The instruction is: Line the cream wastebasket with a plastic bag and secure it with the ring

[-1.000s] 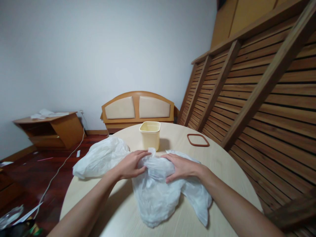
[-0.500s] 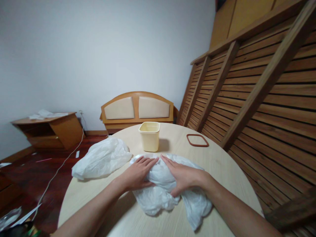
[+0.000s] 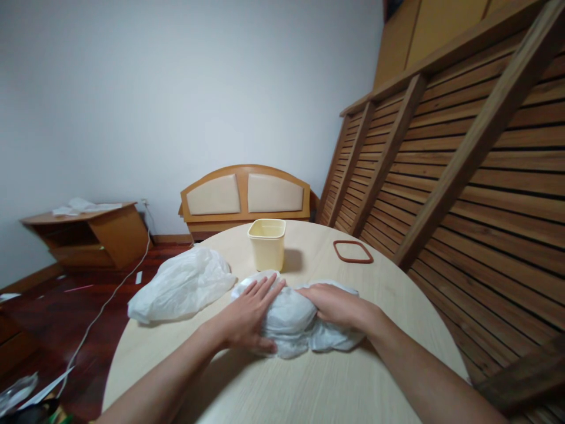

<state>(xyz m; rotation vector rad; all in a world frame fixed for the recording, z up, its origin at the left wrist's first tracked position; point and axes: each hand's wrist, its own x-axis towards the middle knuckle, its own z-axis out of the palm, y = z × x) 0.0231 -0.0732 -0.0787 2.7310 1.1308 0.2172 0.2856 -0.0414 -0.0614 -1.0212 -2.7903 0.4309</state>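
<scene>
A white plastic bag (image 3: 289, 321) lies bunched into a low bundle on the round pale wooden table (image 3: 309, 388). My left hand (image 3: 249, 315) rests flat on its left side, fingers stretched out and slightly spread. On the bundle's right side my right hand (image 3: 338, 306) has its fingers curled over the plastic, pressing it down. A second white plastic bag (image 3: 180, 285) lies loose to the left, untouched. Just beyond my hands stands a small cream plastic bin (image 3: 267, 242), upright and open-topped.
A brown rectangular ring (image 3: 353, 251) lies on the table at the back right. Slatted wooden frames (image 3: 463, 159) lean along the right. A headboard (image 3: 245, 197) stands against the far wall, and a low wooden cabinet (image 3: 83, 232) at the left. A white cable (image 3: 106, 303) trails over the floor.
The bag was spread toward me a second ago. Both hands have gathered and folded it into a compact bundle farther up the table; its hanging near part is tucked in.
</scene>
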